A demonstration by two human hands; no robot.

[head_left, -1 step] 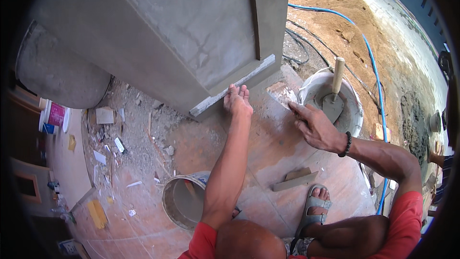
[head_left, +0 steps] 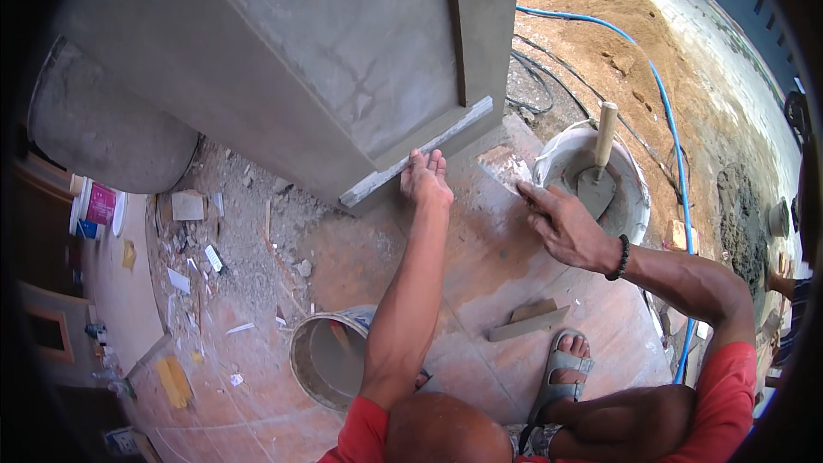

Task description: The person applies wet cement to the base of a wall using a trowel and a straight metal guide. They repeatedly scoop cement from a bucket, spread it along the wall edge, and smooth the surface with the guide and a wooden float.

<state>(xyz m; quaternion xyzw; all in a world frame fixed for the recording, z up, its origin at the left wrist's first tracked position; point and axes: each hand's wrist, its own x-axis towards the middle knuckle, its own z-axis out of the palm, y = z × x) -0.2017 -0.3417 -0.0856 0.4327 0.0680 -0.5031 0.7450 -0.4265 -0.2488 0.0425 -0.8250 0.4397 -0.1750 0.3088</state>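
A long, narrow straight strip (head_left: 377,180), pale and smeared with mortar, lies along the base ledge of a grey plastered pillar (head_left: 283,94). My left hand (head_left: 426,180) is at the strip's middle, palm turned up, with bent fingers against its edge; the thumb is hard to see. Right of the pillar's foot, my right hand (head_left: 566,227) is closed round a flat scraper (head_left: 506,167) with a mortar-stained blade. Its handle is hidden in my fingers. Behind that hand stands a bucket (head_left: 639,197) of wet mortar, a trowel (head_left: 605,137) with a wooden handle resting in it.
Near my left forearm a second bucket (head_left: 309,369) lies tilted, grey inside. Short wood pieces (head_left: 527,323) sit by my sandalled foot (head_left: 566,369). Rubble and scraps (head_left: 227,249) cover the floor at left. A blue hose (head_left: 660,86) curves past a sand heap (head_left: 600,43) at right.
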